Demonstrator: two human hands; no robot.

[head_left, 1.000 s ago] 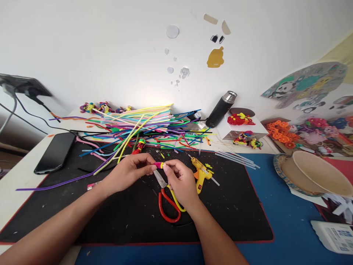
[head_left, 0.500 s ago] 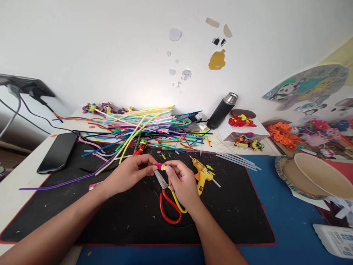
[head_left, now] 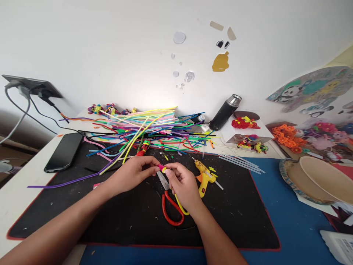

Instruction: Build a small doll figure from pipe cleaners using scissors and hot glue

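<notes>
Between my fingertips is a small magenta and yellow pipe-cleaner piece (head_left: 161,168). My left hand (head_left: 140,170) pinches its magenta end, while my right hand (head_left: 182,181) grips the yellow end with thumb and fingers. Under the hands lie scissors (head_left: 173,211) with one red and one yellow handle; the right hand covers part of them. A yellow glue gun (head_left: 205,176) rests just right of my right hand. Behind my left hand is a small red, yellow and green pipe-cleaner figure (head_left: 143,147).
A black mat (head_left: 132,221) covers the work area. Loose pipe cleaners (head_left: 143,123) pile up along the wall. A phone (head_left: 64,152) lies at left, a black thermos (head_left: 224,113) leans at the back, glue sticks (head_left: 242,163) lie at right, and a pulp-like bowl (head_left: 325,176) stands far right.
The whole scene has shifted slightly right and down in view. Both hands keep their pinch on the magenta and yellow piece, with little movement of the fingers.
</notes>
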